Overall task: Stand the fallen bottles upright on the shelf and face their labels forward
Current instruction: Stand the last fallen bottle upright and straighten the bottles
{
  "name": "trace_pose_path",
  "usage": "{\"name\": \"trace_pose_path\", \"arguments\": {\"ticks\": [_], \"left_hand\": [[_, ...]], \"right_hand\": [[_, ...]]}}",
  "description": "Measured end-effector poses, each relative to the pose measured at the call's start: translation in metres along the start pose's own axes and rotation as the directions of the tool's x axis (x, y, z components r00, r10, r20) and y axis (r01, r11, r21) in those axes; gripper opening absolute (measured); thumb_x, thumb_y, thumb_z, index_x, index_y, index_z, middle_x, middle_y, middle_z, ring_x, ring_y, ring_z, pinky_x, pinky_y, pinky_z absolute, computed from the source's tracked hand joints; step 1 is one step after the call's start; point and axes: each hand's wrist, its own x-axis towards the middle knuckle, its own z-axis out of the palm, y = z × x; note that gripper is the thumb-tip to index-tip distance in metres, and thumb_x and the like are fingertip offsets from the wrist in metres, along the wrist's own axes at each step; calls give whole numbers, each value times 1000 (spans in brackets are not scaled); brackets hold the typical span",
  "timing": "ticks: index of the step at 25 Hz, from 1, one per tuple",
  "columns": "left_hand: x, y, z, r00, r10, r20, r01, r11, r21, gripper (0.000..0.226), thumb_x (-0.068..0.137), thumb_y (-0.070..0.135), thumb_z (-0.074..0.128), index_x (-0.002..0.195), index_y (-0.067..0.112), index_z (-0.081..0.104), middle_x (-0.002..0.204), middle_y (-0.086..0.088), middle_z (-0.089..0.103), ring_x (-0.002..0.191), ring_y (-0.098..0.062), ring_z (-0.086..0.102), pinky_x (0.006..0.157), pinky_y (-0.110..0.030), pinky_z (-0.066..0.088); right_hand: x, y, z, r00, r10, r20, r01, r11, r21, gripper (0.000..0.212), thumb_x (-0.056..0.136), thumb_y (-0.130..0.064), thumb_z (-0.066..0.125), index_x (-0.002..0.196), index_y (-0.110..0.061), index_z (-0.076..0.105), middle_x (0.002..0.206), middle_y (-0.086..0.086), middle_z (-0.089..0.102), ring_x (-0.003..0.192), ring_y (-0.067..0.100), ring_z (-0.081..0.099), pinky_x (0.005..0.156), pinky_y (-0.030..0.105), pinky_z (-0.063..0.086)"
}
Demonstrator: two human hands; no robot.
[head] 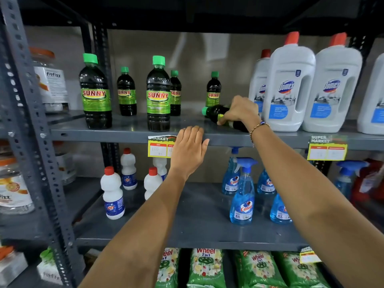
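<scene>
Grey slotted-steel shelving against a dull wall, upper shelf (128, 133) at chest height. Far left, on the neighbouring bay: a clear jar (49, 80) with an orange lid, label reading "fitfizz". Next along the upper shelf, five dark green-capped bottles marked SUNNY, all upright with labels forward: a large one (95, 92) near the front edge, a small one (126, 92) further back, a second large one (158, 94) at the front, a small one (175, 93) just behind it, another small one (213, 90) at the rear. Below the shelf edge, a yellow price tag (159, 147), partly hidden by the left hand (189, 151): fingers released and spread, palm away from the camera, resting against the shelf's front lip, holding nothing. To its right, the fallen bottle (217, 112), lying on its side on the upper shelf, green cap pointing left, just in front of the rear small bottle. Right hand (239, 111) clenched over the fallen bottle's middle from above, beaded bracelet (258, 127) at the wrist. Further right, white Domex jugs (288, 88) with red caps, upright. Lower shelf: white red-capped bottles (113, 194) left, blue spray bottles (243, 196) right.
</scene>
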Motion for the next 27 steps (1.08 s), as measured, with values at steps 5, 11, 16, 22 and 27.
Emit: {"name": "trace_pose_path", "arguments": {"ticks": [5,11,16,22,27], "left_hand": [[-2,6,1,999,-40,-18,40,999,1,38,99,31,33,113,4,57,111,-11,62,103,-31,56,99,-39,36],[-1,7,4,998,-57,-24,58,998,28,39,98,32,34,115,5,57,112,-12,63,103,-30,57,99,-39,35],[-2,6,2,999,-51,0,51,998,45,41,99,33,31,117,5,56,113,-11,62,105,-29,56,100,-39,34],[-2,7,0,998,-58,-1,58,998,39,40,99,32,32,116,5,56,112,-11,62,104,-30,56,100,-39,35],[-1,7,0,999,-52,-7,52,998,19,38,99,32,34,115,5,56,110,-11,62,103,-30,56,98,-40,39]], "right_hand": [[-1,-3,10,973,97,-207,46,804,593,66,62,-49,80,110,-10,59,103,4,67,92,19,62,71,29,46],[-5,-7,38,991,24,-135,94,596,797,78,81,-40,71,131,-4,23,126,13,54,111,26,57,83,29,44],[-8,2,41,1000,18,-12,-2,619,786,97,80,-18,73,146,-6,3,115,4,50,105,18,51,85,29,44],[-4,3,47,992,78,-95,5,745,667,89,64,-36,84,130,-2,34,130,14,50,117,26,51,96,37,47],[-8,2,44,982,116,-150,19,728,685,76,68,-34,82,124,-3,42,121,12,59,108,24,59,83,30,49]]}}
